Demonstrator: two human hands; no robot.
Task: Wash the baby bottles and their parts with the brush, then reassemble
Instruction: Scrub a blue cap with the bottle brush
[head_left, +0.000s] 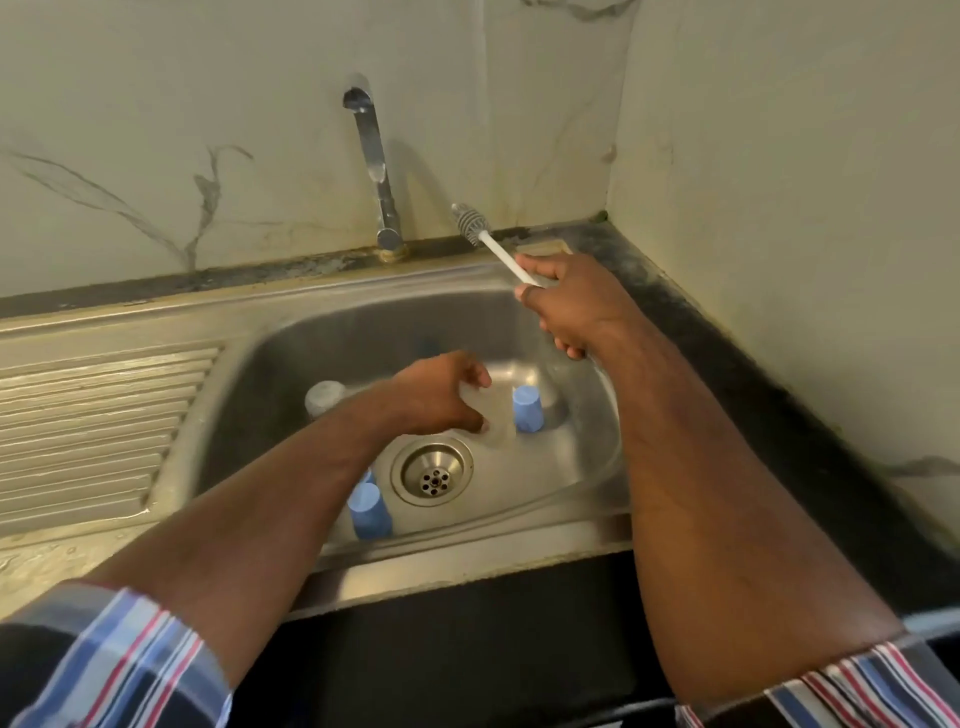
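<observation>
My right hand (569, 301) grips the white handle of a bottle brush (475, 228) above the sink's back right corner, its grey bristle head pointing up and left toward the wall. Low over the basin, my left hand (441, 397) holds a clear baby bottle (493, 415) just above the drain (432, 472). A blue cap (528, 409) stands upright right of that bottle. Another blue cap (370, 510) stands near the front wall of the basin, partly behind my left forearm. A second clear bottle (324, 397) lies at the basin's left, half hidden by my arm.
The steel sink (597, 457) has a ribbed draining board (98, 431) on its left. A chrome tap (376, 166) rises at the back, no water running. Dark counter (727, 374) runs along the right wall. A soap bar (543, 246) lies behind my right hand.
</observation>
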